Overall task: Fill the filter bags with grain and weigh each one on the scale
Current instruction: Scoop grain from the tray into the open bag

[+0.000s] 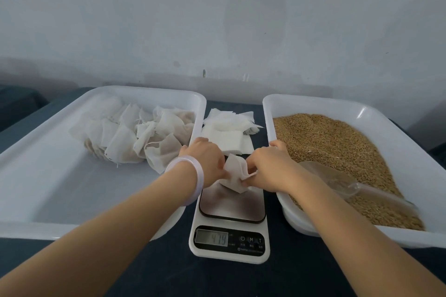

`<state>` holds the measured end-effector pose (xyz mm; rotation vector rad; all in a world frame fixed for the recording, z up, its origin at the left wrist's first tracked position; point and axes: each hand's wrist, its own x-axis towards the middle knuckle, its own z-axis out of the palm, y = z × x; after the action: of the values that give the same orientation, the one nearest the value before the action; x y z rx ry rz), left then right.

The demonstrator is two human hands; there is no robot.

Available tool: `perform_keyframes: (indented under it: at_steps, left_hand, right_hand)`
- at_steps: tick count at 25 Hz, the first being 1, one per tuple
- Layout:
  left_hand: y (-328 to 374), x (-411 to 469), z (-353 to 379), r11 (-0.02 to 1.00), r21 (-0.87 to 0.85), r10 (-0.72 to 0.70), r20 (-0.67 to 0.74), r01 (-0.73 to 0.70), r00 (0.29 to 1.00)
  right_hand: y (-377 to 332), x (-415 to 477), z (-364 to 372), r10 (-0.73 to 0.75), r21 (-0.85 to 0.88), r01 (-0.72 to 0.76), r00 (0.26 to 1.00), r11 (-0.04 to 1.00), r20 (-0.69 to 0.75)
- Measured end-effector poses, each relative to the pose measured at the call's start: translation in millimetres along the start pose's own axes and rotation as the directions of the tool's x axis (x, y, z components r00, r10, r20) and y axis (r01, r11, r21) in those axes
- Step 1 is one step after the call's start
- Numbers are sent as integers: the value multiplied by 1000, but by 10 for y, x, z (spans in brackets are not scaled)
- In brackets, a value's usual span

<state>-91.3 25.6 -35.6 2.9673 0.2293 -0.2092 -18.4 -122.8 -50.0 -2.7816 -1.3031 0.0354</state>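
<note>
The dark bench (169,275) carries two white trays, the left tray (72,190) and the right tray (313,103). In the gap between them, a white scale (230,207) sits near, and a pile of empty filter bags (229,128) lies just beyond it.

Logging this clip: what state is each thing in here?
scale: on, digits showing
filter bag: held over the scale by both hands
left hand: pinching the bag
right hand: pinching the bag
scoop: lying unheld in the grain
left tray: holds filled bags
spare bags: stacked behind the scale
</note>
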Motion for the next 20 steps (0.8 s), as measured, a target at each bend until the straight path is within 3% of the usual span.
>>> perform_keyframes:
  at_steps: [12, 18, 20]
  left_hand:
    - [-15, 6, 26, 998, 32, 60, -38, -59, 997]
    - [-24, 6, 46, 997, 41, 71, -31, -70, 997]
    - [-35, -2, 50, 997, 26, 80, -32, -79, 996]
  right_hand:
    - [-65, 50, -12, 14, -141, -5, 998, 990, 60]
    - [-58, 24, -8, 5, -117, 1, 999, 993, 45]
    - [-22, -5, -29, 6, 6, -6, 1000, 1000, 12]
